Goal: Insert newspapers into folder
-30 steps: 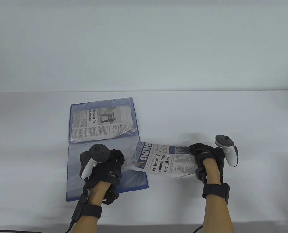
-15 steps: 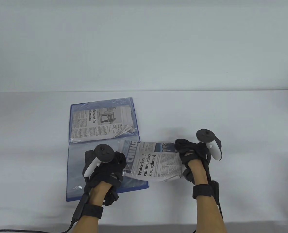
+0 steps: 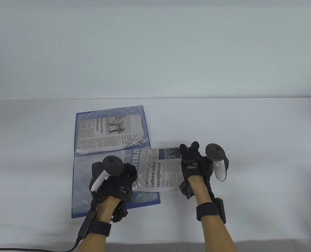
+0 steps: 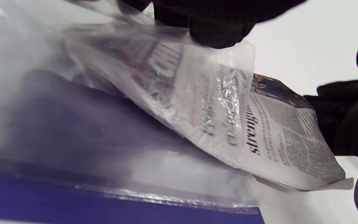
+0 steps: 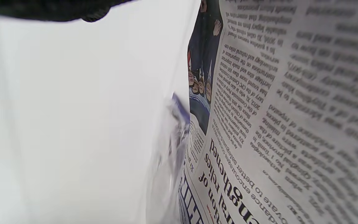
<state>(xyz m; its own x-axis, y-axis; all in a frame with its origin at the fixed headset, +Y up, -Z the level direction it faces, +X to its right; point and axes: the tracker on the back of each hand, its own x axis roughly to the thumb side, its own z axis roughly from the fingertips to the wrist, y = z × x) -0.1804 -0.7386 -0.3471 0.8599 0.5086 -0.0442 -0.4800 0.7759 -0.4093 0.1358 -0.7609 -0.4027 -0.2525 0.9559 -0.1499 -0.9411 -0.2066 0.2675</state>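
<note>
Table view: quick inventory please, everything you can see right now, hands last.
folder: 1, blue, open flat at table's left-centre.
clear sleeve: 1, transparent, on the folder's near half, its open edge lifted.
filed newspaper: 1, black-and-white print, inside the far sleeve.
loose newspaper: 1, folded, partly inside the clear sleeve.
table: 1, white, under everything.
left hand: black glove, holds the sleeve's edge up.
right hand: black glove, grips the loose newspaper's right end.

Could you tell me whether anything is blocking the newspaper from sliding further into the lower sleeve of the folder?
Nothing visible does: the left hand holds the clear sleeve open, and the newspaper, held by the right hand, is already partway inside.
</note>
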